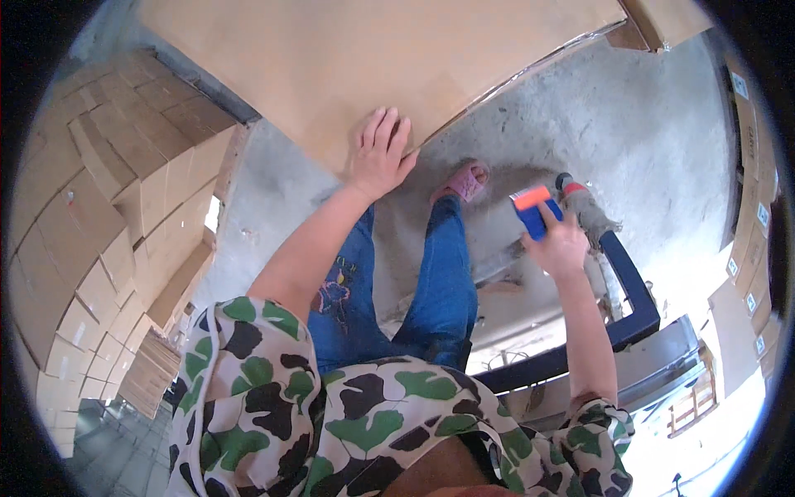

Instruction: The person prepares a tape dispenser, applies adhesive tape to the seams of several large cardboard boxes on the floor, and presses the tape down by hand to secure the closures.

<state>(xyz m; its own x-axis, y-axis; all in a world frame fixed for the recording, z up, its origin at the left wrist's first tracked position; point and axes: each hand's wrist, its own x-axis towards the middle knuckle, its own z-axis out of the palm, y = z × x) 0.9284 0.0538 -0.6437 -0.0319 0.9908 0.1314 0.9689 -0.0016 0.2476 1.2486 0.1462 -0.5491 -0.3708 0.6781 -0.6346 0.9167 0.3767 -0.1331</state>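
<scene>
A large brown cardboard box [331, 70] takes up the top middle, its near corner pointing toward me. My left hand [383, 157] rests on that corner, palm down, fingers stretched out over the cardboard. To the right, away from the box, my right hand [563, 246] is closed round a small blue-and-orange hand tool [537, 217]. Its orange part faces up and away from me; the exact kind of tool cannot be made out. Part of its blue body is hidden by my fingers.
Cardboard boxes stand stacked at the left [74, 224]; more boxes [749, 240] line the right rim. A dark blue metal frame [633, 290] is beside my right forearm, near a bundled grey object [592, 219]. Concrete floor [662, 124] lies beyond. My foot wears a pink slipper [470, 180].
</scene>
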